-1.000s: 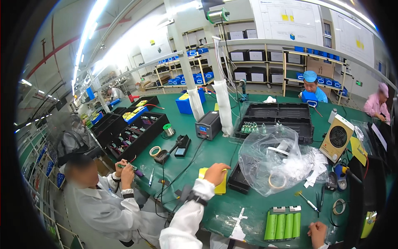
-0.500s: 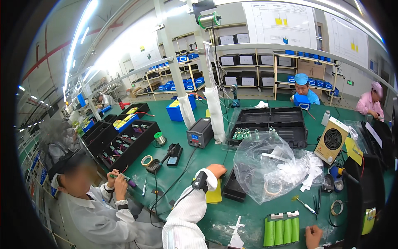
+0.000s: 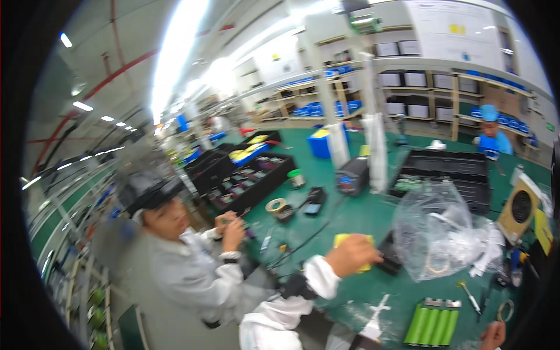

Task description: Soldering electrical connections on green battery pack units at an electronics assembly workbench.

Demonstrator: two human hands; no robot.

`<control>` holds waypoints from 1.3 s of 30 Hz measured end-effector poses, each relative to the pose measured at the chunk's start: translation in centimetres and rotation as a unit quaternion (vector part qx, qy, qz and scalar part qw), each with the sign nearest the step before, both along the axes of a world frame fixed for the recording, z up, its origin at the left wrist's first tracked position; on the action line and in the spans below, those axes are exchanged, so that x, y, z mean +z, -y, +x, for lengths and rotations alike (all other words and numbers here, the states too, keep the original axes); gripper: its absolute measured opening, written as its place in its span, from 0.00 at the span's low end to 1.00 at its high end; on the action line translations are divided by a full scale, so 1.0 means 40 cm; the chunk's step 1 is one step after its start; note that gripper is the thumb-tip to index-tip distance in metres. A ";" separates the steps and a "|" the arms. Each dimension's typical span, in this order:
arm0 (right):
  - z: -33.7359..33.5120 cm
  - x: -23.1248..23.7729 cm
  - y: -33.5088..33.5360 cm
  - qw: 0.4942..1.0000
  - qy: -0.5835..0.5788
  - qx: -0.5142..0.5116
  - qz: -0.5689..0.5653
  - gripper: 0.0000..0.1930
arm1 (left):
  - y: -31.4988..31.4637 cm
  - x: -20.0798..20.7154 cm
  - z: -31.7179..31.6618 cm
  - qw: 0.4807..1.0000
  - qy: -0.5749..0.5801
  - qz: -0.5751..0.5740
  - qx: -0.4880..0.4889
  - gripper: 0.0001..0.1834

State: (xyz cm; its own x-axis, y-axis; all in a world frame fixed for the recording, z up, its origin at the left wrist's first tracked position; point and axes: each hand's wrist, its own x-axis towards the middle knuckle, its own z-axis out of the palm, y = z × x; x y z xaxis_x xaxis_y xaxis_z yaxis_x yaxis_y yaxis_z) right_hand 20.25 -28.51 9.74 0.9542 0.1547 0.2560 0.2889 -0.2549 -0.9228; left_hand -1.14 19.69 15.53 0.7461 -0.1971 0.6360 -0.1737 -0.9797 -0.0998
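Note:
My left hand point(image 3: 353, 255) is stretched over the table with its fingers curled together. Yellow sheets point(image 3: 339, 240) lie partly under it, and a small black tray point(image 3: 389, 256) is close to its fingertips. Motion blur hides whether anything is in those fingers. At the lower right edge, my right hand point(image 3: 493, 336) shows only in part, its fingers curled; I cannot make out anything in them. Left of it, apart from it, lies a block of several green cylindrical cells point(image 3: 432, 325) with pale strips at its far end.
A clear plastic bag point(image 3: 431, 233) and an open black case point(image 3: 446, 172) are beyond my hands. On the left, a co-worker point(image 3: 192, 262) holds a small part near a black divided box point(image 3: 251, 181). A tape ring point(image 3: 506, 310) and a white-handled tool point(image 3: 469, 297) lie at right.
The view has swung left, so the scene sits further right and is blurred. My left hand has drawn back from the black tray toward me.

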 end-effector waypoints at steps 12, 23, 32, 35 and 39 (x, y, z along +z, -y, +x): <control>-0.179 0.237 -0.217 0.829 0.179 0.530 -0.010 0.11 | 0.554 0.072 -0.002 0.966 -0.013 -0.127 -0.226 0.09; -0.133 0.210 -0.155 0.892 0.255 0.371 0.035 0.08 | 0.466 0.101 0.051 0.994 0.029 -0.052 -0.094 0.11; -0.125 0.183 -0.162 0.856 0.231 0.462 0.019 0.05 | 0.550 -0.038 -0.039 0.989 0.026 -0.137 -0.045 0.16; -0.137 0.173 -0.173 0.848 0.240 0.473 -0.004 0.04 | 0.572 -0.069 -0.070 0.986 0.038 -0.164 -0.016 0.15; -0.152 0.175 -0.183 0.838 0.237 0.489 -0.051 0.04 | 0.596 -0.089 -0.091 0.979 0.029 -0.201 0.012 0.15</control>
